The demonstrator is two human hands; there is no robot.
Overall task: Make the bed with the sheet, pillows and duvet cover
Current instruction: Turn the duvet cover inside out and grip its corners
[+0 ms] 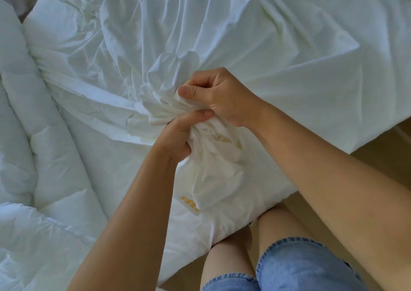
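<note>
Both hands are gripping one bunched corner of the white duvet cover (200,35), the left hand (178,135) just beneath the right hand (222,97). The cover is fanning out beyond them, with the quilted duvet (55,157) lying to their left.

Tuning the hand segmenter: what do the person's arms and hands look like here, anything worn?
No sleeves in view: left forearm and right forearm are bare. The left hand and right hand carry no gloves, rings or watch that I can see; thumbnails short, unpainted. Frayed blue denim shorts below.
</note>
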